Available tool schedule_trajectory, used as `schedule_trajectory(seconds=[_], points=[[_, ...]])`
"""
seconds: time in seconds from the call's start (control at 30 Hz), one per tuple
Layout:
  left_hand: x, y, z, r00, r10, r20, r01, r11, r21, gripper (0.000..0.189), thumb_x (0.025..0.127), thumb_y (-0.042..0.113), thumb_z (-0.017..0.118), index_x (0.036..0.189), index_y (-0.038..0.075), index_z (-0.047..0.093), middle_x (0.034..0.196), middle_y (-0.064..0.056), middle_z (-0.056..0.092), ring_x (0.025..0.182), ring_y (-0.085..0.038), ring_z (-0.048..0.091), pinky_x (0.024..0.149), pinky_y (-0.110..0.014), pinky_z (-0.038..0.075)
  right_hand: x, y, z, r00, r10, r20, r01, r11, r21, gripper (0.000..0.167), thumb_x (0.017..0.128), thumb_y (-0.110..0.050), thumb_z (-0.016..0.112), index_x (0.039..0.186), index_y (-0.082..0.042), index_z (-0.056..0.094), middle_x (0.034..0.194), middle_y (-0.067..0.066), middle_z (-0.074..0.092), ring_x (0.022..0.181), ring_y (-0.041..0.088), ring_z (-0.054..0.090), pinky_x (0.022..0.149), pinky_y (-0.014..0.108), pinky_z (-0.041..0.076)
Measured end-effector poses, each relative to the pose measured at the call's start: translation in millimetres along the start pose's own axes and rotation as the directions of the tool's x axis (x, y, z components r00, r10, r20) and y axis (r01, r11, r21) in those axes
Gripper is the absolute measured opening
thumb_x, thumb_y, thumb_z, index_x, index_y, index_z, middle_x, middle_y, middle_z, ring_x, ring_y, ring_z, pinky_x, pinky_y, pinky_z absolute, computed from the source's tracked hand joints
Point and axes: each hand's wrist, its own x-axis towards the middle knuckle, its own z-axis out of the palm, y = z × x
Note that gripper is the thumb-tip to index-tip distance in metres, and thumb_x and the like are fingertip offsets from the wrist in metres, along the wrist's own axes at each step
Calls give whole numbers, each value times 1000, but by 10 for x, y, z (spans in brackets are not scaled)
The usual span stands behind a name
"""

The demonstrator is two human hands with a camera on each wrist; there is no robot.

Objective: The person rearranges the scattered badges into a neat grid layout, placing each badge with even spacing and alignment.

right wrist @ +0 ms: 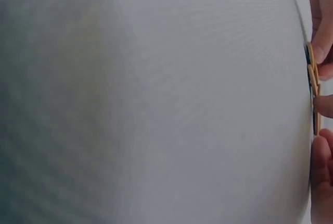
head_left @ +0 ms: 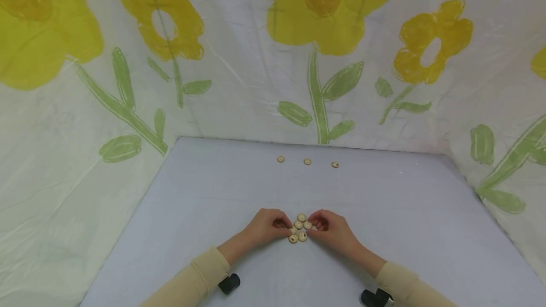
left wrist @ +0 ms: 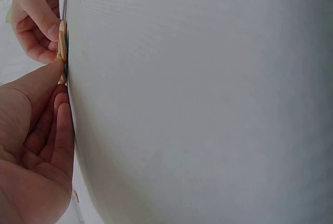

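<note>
Several small round wooden discs with dark printed marks lie bunched on the table in the head view, the farthest disc (head_left: 301, 217) at the top of the bunch. My left hand (head_left: 268, 227) comes in from the left, thumb and forefinger pinching a disc (head_left: 294, 230) at the bunch's left side. From the right, my right hand (head_left: 334, 231) holds another disc (head_left: 308, 225) between thumb and forefinger. Two discs, one at the near left (head_left: 293, 239) and one at the near right (head_left: 302, 237), lie between the hands. Both wrist views show the discs edge-on, partly hidden by fingertips.
Three more discs lie spaced in a row near the table's far edge: a left one (head_left: 280, 159), a middle one (head_left: 307, 161) and a right one (head_left: 335, 165). A white curtain (head_left: 239, 108) with painted yellow flowers hangs around the pale table (head_left: 213, 179).
</note>
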Motion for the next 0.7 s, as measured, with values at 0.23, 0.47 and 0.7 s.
schedule_trajectory(seconds=[0.23, 0.47, 0.7], points=[[-5, -14, 6, 1000, 7, 3, -7, 1000, 0, 10, 81, 8, 79, 89, 5, 73, 84, -3, 70, 76, -10, 63, 71, -23, 52, 15, -27, -4, 1000, -15, 13, 16, 999, -38, 22, 78, -12, 82, 94, -11, 68, 79, -6, 59, 71, 6, 55, 63, 21, 50], [1, -21, 8, 1000, -2, 4, 2, 1000, 7, 10, 81, 8, 79, 89, 5, 73, 83, -2, 70, 75, -9, 62, 69, -22, 51, 56, -81, -31, 999, 4, 49, 0, 997, -75, 21, 78, -15, 83, 92, -11, 68, 76, -6, 58, 69, 6, 52, 61, 21, 47], [2, -39, 18, 1000, 0, 0, 0, 1000, -5, 10, 81, 8, 79, 89, 5, 73, 83, -2, 70, 75, -8, 62, 70, -23, 52, 58, -65, -46, 999, -3, 53, 7, 997, -77, 20, 78, -16, 83, 91, -12, 68, 75, -6, 58, 68, 5, 53, 60, 21, 47]])
